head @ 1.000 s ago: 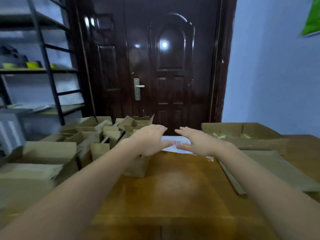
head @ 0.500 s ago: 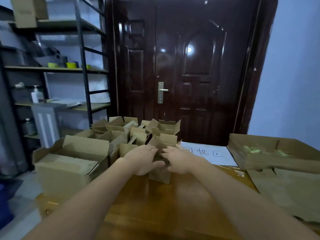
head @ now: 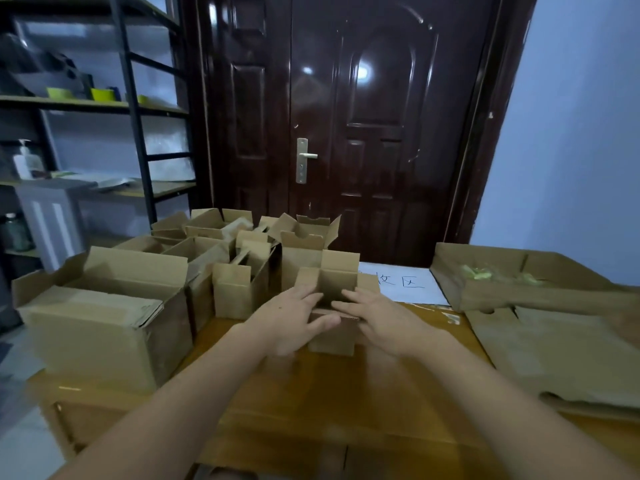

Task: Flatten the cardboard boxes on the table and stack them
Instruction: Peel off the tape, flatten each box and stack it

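While upright between them, small box [head: 333, 336] gripped by left hand [head: 289, 323], right hand [head: 375, 322].

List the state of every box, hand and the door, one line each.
Small cardboard box: upright, flaps open, held on both sides.
Left hand: grips the box.
Right hand: grips the box.
Large cardboard box: upright, flaps open.
Flattened cardboard: lying flat.
Door: closed.
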{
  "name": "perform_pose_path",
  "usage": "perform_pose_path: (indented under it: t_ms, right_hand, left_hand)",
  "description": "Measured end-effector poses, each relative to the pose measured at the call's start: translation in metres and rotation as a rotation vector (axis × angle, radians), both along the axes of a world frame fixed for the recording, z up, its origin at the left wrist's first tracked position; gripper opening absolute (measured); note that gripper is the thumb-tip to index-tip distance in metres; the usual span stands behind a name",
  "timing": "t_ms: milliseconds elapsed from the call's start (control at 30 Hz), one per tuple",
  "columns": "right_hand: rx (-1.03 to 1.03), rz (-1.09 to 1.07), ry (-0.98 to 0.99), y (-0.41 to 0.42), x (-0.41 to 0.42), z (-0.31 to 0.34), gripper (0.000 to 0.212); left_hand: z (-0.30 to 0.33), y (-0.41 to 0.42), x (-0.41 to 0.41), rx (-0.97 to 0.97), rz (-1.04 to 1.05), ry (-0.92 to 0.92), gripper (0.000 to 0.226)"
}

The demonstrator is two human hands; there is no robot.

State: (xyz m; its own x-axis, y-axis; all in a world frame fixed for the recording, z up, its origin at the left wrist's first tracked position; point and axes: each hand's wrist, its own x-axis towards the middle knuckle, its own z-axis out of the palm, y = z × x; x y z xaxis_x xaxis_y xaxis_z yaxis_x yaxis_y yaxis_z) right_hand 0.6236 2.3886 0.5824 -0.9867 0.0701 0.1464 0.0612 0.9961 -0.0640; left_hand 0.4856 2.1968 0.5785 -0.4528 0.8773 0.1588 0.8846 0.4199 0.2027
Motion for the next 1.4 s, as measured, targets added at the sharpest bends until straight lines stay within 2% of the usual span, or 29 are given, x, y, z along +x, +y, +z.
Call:
perform_pose_path:
  t_ms: [133, 267, 367, 433, 567, 767, 1033, 1167, 1233, 1400]
  right_hand:
    - [-0.111, -0.118, 0.036, 0.018, 0.041, -0.005, 0.058]
    - [-0.222, -0.194, 0.034, 0.027, 0.069, -0.009, 0.064]
    - [-0.301, -0.238, 0.014, 0.032, 0.08, -0.012, 0.093]
    - [-0.365, -0.275, 0.04, 0.034, 0.082, -0.015, 0.101]
    - [-0.387, -0.344, 0.148, 0.028, 0.072, -0.029, 0.077]
    - [-0.463, -0.439, 0.315, 0.012, 0.059, -0.036, 0.067]
    - [-0.373, -0.534, 0.385, 0.013, 0.069, -0.026, 0.057]
    - [-0.32, -0.488, 0.237, 0.016, 0.073, -0.014, 0.065]
    - [-0.322, -0.48, 0.233, 0.017, 0.076, -0.004, 0.067]
    - [-0.178, -0.526, 0.102, 0.012, 0.076, 0.008, 0.096]
  left_hand:
    - [-0.014, 0.027, 0.027, 0.101, -0.043, -0.107, 0.093]
    - [-0.022, 0.052, 0.044, 0.108, -0.08, -0.102, 0.087]
    - [-0.026, 0.064, 0.048, 0.115, -0.106, -0.042, 0.084]
    - [-0.031, 0.069, 0.047, 0.136, -0.106, -0.023, 0.086]
    - [-0.045, 0.077, 0.048, 0.228, -0.094, -0.1, 0.088]
    - [-0.062, 0.092, 0.051, 0.354, -0.035, -0.186, 0.085]
    - [-0.061, 0.083, 0.049, 0.334, -0.06, -0.114, 0.076]
    - [-0.054, 0.077, 0.053, 0.293, -0.108, -0.041, 0.072]
    - [-0.047, 0.075, 0.055, 0.27, -0.129, -0.007, 0.073]
    - [-0.042, 0.063, 0.066, 0.252, -0.226, 0.066, 0.065]
